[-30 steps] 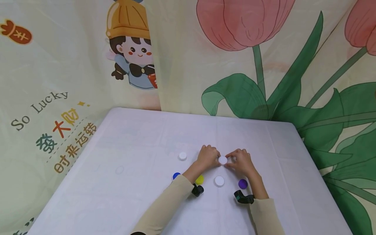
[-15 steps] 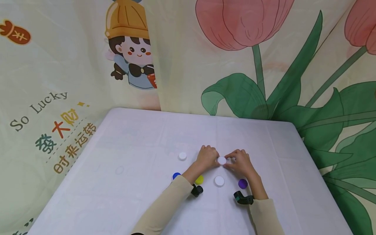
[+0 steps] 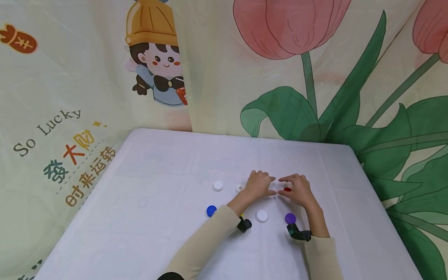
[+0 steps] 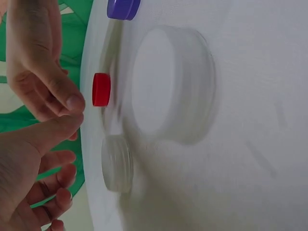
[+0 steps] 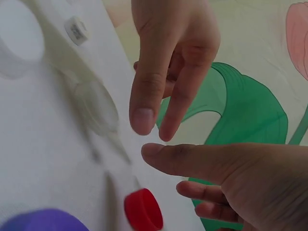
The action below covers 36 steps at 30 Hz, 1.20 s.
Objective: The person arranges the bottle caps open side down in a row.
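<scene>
My left hand (image 3: 258,184) and my right hand (image 3: 298,189) face each other over the white table, thumbs and fingers extended, with nothing held between them. In the right wrist view, the two thumb tips are close together. A red cap (image 3: 287,189) stands on the table under my right hand, partly covered by it. A translucent white cap (image 4: 117,163) lies beside the red cap in the left wrist view. Nearer to me stands a large white cap (image 3: 261,216). Behind the left wrist, a small white piece with a marking (image 3: 239,188) shows.
A plain white cap (image 3: 218,186) and a blue cap (image 3: 211,210) lie to the left. A yellow cap (image 3: 242,214) is mostly hidden by my left sleeve. A purple cap (image 3: 290,218) sits beside the right wrist camera (image 3: 298,233). A printed cloth hangs behind the table.
Both hands held a white cap between their fingertips; now they have let it go and moved slightly right. The red cap and the small marked white piece have come into view.
</scene>
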Available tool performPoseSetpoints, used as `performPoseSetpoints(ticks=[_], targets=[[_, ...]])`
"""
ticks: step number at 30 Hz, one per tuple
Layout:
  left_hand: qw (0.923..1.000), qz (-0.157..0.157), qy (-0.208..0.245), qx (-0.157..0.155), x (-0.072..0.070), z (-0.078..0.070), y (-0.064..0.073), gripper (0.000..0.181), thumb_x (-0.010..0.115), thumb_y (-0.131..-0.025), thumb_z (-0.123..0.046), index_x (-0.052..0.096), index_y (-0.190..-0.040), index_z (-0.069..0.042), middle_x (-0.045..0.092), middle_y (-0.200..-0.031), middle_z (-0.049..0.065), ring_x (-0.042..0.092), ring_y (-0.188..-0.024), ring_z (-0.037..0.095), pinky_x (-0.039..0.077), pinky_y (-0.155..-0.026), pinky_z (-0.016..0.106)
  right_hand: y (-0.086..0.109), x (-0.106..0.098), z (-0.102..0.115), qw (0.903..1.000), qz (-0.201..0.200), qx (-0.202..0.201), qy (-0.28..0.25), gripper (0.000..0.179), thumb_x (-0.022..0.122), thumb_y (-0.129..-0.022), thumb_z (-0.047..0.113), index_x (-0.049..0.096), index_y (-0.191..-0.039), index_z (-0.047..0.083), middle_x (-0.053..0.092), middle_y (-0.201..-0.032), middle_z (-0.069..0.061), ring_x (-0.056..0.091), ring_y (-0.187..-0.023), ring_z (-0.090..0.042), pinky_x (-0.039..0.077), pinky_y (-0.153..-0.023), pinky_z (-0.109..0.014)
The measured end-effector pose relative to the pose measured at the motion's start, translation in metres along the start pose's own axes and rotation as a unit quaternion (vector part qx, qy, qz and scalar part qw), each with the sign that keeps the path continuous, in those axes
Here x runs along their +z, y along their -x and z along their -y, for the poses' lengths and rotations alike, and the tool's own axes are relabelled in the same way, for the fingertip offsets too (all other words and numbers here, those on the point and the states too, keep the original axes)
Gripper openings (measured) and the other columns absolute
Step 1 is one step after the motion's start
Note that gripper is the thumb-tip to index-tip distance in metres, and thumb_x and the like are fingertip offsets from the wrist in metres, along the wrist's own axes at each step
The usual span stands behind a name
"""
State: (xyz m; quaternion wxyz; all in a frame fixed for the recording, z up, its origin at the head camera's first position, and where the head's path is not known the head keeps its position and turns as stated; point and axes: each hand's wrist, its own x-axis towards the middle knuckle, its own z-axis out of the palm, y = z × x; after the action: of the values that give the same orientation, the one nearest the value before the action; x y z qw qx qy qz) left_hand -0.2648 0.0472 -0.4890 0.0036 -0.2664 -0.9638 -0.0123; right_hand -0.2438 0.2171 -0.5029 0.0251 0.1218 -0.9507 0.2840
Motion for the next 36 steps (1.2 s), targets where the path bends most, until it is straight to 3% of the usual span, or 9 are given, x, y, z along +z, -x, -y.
performPoseSetpoints(ticks=[6, 12, 17, 23, 30, 36], targets=[[0.9999, 0.008, -0.004, 0.014, 0.006, -0.017, -0.014, 0.052, 0.060, -0.076, -0.056, 0.056, -0.121, -0.030, 0.063, -0.105, -0.005, 0.057, -0.089, 0.013, 0.038, -0.073, 0.029, 0.003, -0.012, -0.009, 0.9987, 0.025, 0.040, 0.019, 0.041, 0.077, -0.068, 0.025, 0.067, -0.105, 0.010, 0.058, -0.106, -0.015, 0.044, -0.098, -0.032, 0.029, -0.083, -0.050], [0.9995, 0.026, -0.010, 0.011, 0.013, -0.029, -0.019, 0.047, 0.059, -0.078, -0.053, 0.056, -0.121, -0.033, 0.063, -0.105, -0.007, 0.057, -0.090, 0.013, 0.037, -0.074, 0.029, 0.006, -0.014, -0.013, 0.9943, 0.064, 0.074, 0.044, 0.042, 0.078, -0.067, 0.023, 0.067, -0.104, 0.008, 0.061, -0.102, -0.014, 0.048, -0.094, -0.032, 0.033, -0.079, -0.049], [0.9991, 0.039, -0.003, 0.014, 0.015, -0.033, -0.018, 0.038, 0.060, -0.080, -0.049, 0.061, -0.114, -0.034, 0.064, -0.100, -0.008, 0.057, -0.087, 0.012, 0.035, -0.070, 0.028, 0.010, -0.013, -0.015, 0.9946, 0.063, 0.074, 0.037, 0.033, 0.077, -0.068, 0.019, 0.069, -0.098, 0.006, 0.064, -0.093, -0.010, 0.051, -0.088, -0.028, 0.031, -0.075, -0.046], [0.9992, 0.020, 0.019, 0.031, 0.014, -0.030, -0.014, 0.029, 0.063, -0.078, -0.047, 0.068, -0.102, -0.032, 0.064, -0.089, -0.009, 0.055, -0.079, 0.011, 0.033, -0.066, 0.027, 0.012, -0.013, -0.016, 0.9954, 0.069, 0.066, 0.007, 0.028, 0.076, -0.069, 0.021, 0.070, -0.094, 0.009, 0.066, -0.091, -0.006, 0.052, -0.086, -0.024, 0.031, -0.075, -0.044], [0.9966, -0.009, 0.071, 0.042, -0.010, -0.019, -0.007, 0.032, 0.067, -0.076, -0.045, 0.070, -0.101, -0.025, 0.062, -0.084, -0.008, 0.053, -0.075, 0.010, 0.033, -0.067, 0.025, 0.014, -0.026, -0.005, 0.9967, 0.052, 0.036, -0.050, 0.028, 0.074, -0.073, 0.022, 0.069, -0.098, 0.013, 0.064, -0.092, -0.004, 0.051, -0.087, -0.024, 0.040, -0.066, -0.032], [0.9879, -0.039, 0.135, 0.065, -0.039, -0.006, 0.004, 0.035, 0.065, -0.077, -0.046, 0.069, -0.104, -0.025, 0.052, -0.070, -0.010, 0.045, -0.067, 0.006, 0.030, -0.064, 0.022, 0.018, -0.045, 0.013, 0.9979, 0.007, -0.007, -0.064, 0.034, 0.074, -0.073, 0.030, 0.067, -0.103, 0.014, 0.064, -0.094, -0.002, 0.052, -0.089, -0.024, 0.044, -0.069, -0.033]])
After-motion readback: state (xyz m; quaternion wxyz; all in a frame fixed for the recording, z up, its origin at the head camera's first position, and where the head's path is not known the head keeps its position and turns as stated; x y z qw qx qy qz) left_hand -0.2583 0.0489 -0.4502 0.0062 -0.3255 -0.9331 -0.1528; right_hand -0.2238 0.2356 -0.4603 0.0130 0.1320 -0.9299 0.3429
